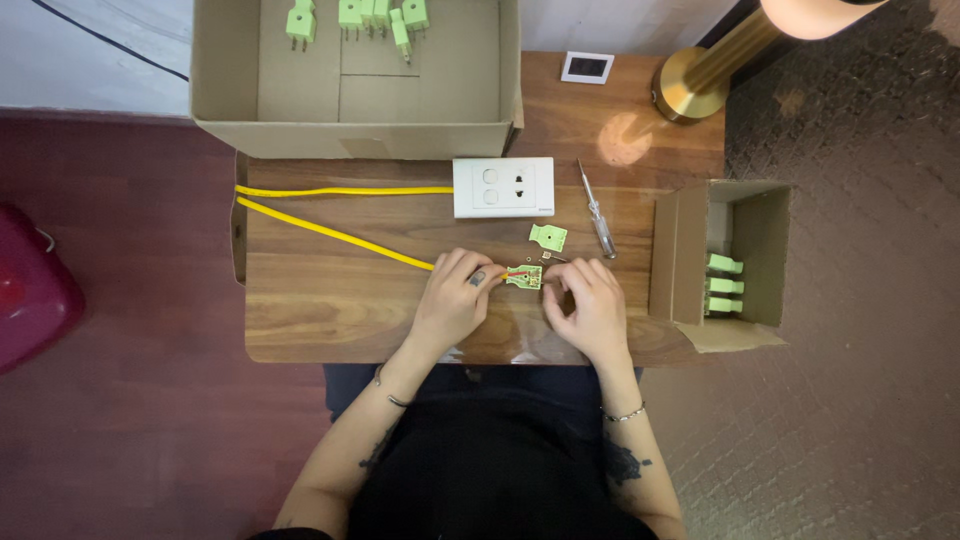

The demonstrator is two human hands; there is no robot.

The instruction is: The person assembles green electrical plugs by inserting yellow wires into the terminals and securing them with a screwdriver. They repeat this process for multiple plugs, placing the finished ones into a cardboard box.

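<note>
Head view: left hand [452,297] pinching the yellow cable [335,235] right at the open green plug [524,276], near the table's [330,310] front edge. Right hand [590,305] curled beside the plug; grip on it unclear. Green cover [548,237] and screwdriver [601,222] just behind.

A home room used as a small assembly spot: a wooden table [330,300] on dark red flooring, a brass lamp [700,75], a textured carpet [850,400], and cardboard boxes [350,125] of green plugs [725,285].
</note>
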